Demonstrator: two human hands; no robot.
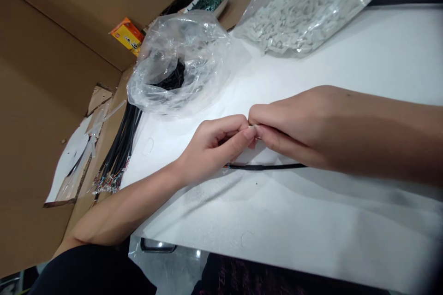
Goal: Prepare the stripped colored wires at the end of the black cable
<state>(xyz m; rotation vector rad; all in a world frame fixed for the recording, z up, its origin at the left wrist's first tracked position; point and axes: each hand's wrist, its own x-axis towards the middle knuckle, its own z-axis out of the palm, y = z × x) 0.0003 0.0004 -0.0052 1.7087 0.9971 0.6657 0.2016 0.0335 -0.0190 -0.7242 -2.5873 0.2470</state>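
Note:
My left hand [216,144] and my right hand [297,124] meet over the white table [346,221], fingertips pinched together on a tiny pale part at the end of a black cable [266,166]. The cable runs along the tabletop beneath both hands and passes under my right palm. Both hands are closed in a pinch. The small part itself is almost wholly hidden by the fingertips.
A crumpled clear plastic bag [183,62] with dark coiled cables inside lies at the table's far left. A second clear bag of small white parts [304,9] sits behind. A bundle of black cables [119,152] hangs off the left edge over cardboard, near an orange box [127,34].

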